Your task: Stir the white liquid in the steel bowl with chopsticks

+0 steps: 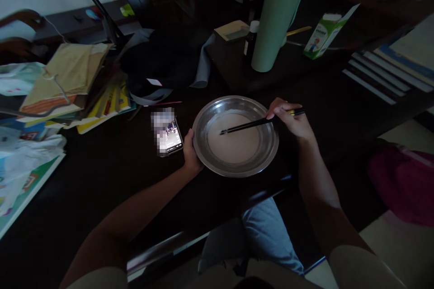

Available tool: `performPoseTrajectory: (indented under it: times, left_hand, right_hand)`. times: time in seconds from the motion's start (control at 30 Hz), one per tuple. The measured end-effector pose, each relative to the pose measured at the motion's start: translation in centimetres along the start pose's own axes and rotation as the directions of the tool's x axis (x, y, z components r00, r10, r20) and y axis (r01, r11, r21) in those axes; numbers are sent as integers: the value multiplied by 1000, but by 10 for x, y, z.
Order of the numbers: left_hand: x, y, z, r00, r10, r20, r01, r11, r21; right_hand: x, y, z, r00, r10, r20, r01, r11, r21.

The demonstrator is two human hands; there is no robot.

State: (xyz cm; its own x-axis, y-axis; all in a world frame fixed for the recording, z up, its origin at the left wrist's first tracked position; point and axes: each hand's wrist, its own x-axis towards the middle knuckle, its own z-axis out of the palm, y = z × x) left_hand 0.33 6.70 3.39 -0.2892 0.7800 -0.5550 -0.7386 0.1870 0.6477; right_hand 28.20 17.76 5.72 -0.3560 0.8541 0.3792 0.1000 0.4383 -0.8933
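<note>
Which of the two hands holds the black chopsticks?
The right hand: it grips the chopsticks over the steel bowl, while the left hand touches the bowl's rim.

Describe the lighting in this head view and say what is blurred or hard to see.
Head view: dim throughout, the dark table swallowing detail; the rim of the metal bowl and its pale liquid catch most light; the phone screen is partly pixelated; the chopsticks in the right hand read sharply.

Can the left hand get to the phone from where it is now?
Probably yes: the left hand holds the bowl rim, right beside the phone, with nothing lying between them.
</note>
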Motion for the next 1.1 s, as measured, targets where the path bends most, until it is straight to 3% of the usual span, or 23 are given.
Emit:
performPoseTrajectory:
  times: [0.13,0.2,0.4,0.47,0.6,0.77,0.97,1.1]
  left_hand:
    - [-1,0,1,1000,-4,-8,4,1000,-4]
    - [-1,0,0,1000,-6,4,6,1000,-2]
    - [3,-2,-5,999,-22,41,22,1000,1]
    - [3,-2,-5,999,-22,32,22,1000,-5]
    - [4,-2,-4,1000,5,-3,-5,1000,-1]
    - [6,-4,-5,999,38,36,-39,999,19]
    - [-1,0,3,1000,7,-23,-7,1000,13]
    - [-5,2,8,998,7,-60,-8,1000,-9]
  right_hand:
    - [0,5,-2,984,20,-175,-8,998,67]
    - [-1,6,-3,982,-4,-187,22,995,95]
    - [-3,1,-1,998,-12,68,7,998,64]
    - [-2,-1,0,996,-2,92,-2,999,45]
    - [0,0,1,1000,12,-12,-11,1000,18]
    - [-1,6,-2,983,-17,-182,35,995,96]
    - [-2,1,-2,999,4,53,-7,998,58]
    - [0,-1,0,1000,20,20,-21,999,34]
